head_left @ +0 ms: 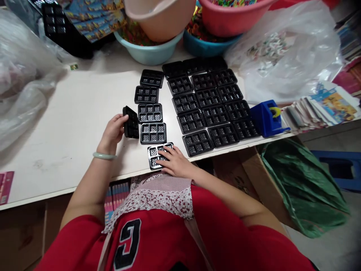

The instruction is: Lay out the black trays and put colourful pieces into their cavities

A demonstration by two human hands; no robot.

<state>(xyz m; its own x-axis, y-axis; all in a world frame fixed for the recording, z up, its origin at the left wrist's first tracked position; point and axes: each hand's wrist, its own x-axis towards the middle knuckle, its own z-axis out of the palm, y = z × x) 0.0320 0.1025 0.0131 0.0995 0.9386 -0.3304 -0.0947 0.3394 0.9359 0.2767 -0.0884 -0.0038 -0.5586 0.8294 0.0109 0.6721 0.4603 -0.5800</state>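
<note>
My left hand (114, 130) grips a black plastic tray (131, 122) by its left edge, tilted up off the white table. Fingers spread, my right hand (175, 161) lies on another black six-compartment tray (153, 152) at the table's front edge and covers its right part. Beyond that tray a column of similar black trays (153, 133) runs away from me. To the right, several more trays (199, 143) lie close together in rows, their compartments showing a crosshatched bottom.
Basins (149, 52) stand at the back, some stacked, with small colourful pieces inside. A blue tape dispenser (266, 118) and a row of printed cards (300, 113) sit at the right. Clear plastic bags (316, 49) lie at both sides. A green bag (304, 188) lines a box below.
</note>
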